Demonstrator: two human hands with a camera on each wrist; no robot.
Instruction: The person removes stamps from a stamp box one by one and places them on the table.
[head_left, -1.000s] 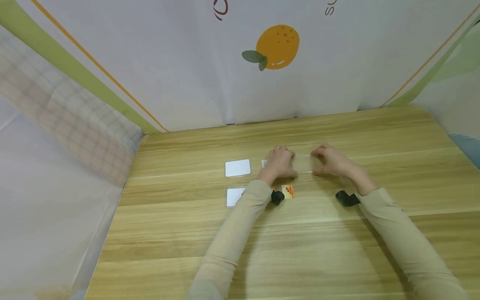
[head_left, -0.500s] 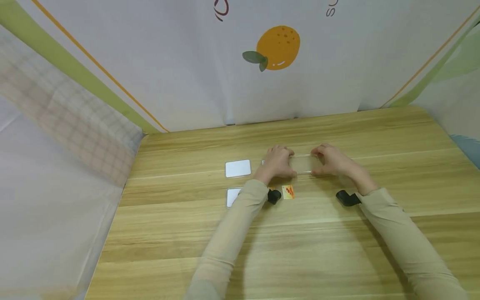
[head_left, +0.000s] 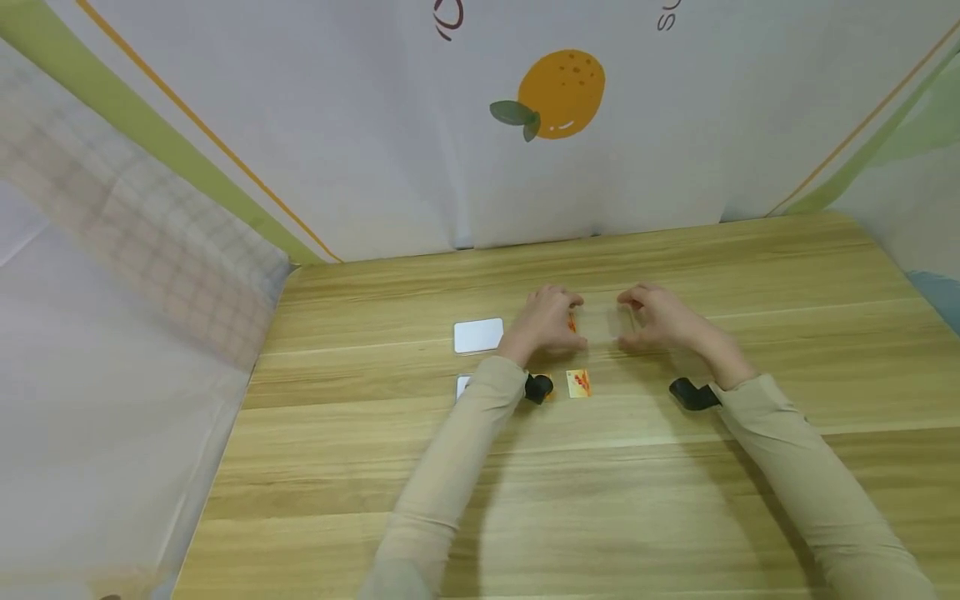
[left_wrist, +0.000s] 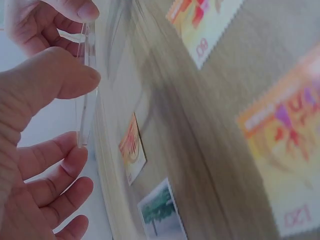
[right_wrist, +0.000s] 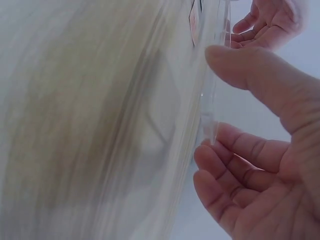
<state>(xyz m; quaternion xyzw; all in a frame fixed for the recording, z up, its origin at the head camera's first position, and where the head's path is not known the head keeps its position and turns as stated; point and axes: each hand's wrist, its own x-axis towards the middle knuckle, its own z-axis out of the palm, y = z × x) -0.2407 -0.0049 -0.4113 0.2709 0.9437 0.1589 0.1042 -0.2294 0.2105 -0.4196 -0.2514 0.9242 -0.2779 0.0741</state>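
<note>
Just above the table, a thin clear plastic plate [left_wrist: 86,112] spans the space between both hands. My left hand [head_left: 542,323] pinches its left end, thumb on one edge and fingertips on the opposite one. On its right end, my right hand [head_left: 662,321] grips the same way, as the right wrist view shows along the plate's edge [right_wrist: 209,112]. Under and near the left hand lie several stamps: an orange one [left_wrist: 132,152], one with a green tree [left_wrist: 164,210], one marked 80 [left_wrist: 206,25] and one marked 120 [left_wrist: 290,145].
A white card in a clear case [head_left: 478,335] lies left of the left hand. Another white card [head_left: 462,386] is mostly hidden by the left sleeve. The wooden table [head_left: 600,500] meets a printed cloth [head_left: 375,167] at the back.
Both hands have shifted slightly left with the clear plastic plate, the left one more. An orange stamp now shows beside the left hand, and the sleeve covers more of the lower white card.
</note>
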